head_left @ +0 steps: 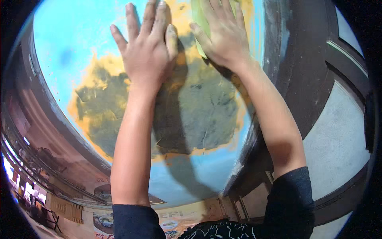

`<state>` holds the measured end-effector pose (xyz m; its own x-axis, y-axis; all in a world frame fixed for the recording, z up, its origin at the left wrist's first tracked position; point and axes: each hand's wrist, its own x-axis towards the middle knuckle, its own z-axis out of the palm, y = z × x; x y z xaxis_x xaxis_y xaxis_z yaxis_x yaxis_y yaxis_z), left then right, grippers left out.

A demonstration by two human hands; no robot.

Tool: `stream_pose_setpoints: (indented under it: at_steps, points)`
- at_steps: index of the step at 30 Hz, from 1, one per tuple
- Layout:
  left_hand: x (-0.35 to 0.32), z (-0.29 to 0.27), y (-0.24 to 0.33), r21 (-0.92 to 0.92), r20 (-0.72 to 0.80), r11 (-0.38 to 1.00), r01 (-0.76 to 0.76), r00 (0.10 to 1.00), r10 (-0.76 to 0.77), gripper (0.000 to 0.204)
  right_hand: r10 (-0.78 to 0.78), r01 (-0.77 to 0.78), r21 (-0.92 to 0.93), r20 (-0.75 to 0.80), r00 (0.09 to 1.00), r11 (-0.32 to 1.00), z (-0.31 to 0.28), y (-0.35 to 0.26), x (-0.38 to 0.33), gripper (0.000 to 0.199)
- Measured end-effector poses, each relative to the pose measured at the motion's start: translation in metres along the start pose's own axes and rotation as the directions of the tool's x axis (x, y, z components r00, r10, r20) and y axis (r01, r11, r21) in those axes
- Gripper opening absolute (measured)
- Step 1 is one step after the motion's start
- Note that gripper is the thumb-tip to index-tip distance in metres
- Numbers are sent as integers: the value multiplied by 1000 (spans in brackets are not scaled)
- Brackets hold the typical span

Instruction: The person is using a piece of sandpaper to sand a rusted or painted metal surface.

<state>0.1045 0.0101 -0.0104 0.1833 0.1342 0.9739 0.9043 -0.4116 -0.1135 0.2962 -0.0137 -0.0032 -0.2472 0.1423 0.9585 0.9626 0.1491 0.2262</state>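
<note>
A light blue painted panel [179,175] fills the middle of the view, with a large grey patch [209,107] edged in orange-yellow. My left hand [147,51] lies flat against the panel at the upper edge of the patch, fingers spread, with nothing visible in it. To its right, my right hand [225,38] presses a folded-looking yellow-green sheet [201,30], perhaps sandpaper, flat against the surface. The sheet's edge shows beside the thumb; the rest is hidden under the palm and fingers. The fingertips of the right hand are cut off by the top edge.
A dark frame [288,67] runs along the panel's right side, beside pale panels [338,119]. At the lower left stand a tan slatted object [65,209] and dark furniture [47,217]. A printed banner [187,217] shows at the bottom. Shadows of my arms fall across the patch.
</note>
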Motion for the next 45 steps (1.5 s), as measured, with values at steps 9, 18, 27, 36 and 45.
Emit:
stream_pose_setpoints:
  at_steps: [9, 18, 27, 36, 45]
  points:
    - [-4, 14, -33, 49, -311, 987, -156, 936, 163, 50, -2, 11, 55, -169, 986, 998, 18, 14, -8, 78]
    - [33, -5, 18, 160, -18, 987, -1, 1000, 3, 64, 1, 7, 61, -134, 991, 998, 0, 43, 20, 76]
    - [28, -1, 12, 132, 9, 991, 30, 999, -31, 65, 56, -52, 48, -80, 995, 997, 3, 29, -23, 76]
    - [28, 4, 16, 81, -98, 997, 1, 995, 7, 64, 76, -66, 92, -111, 991, 994, -5, 58, 44, 78]
    - [24, 30, 1, 63, -387, 993, -98, 915, 115, 56, -36, 36, 32, -4, 999, 999, -3, 34, 4, 86]
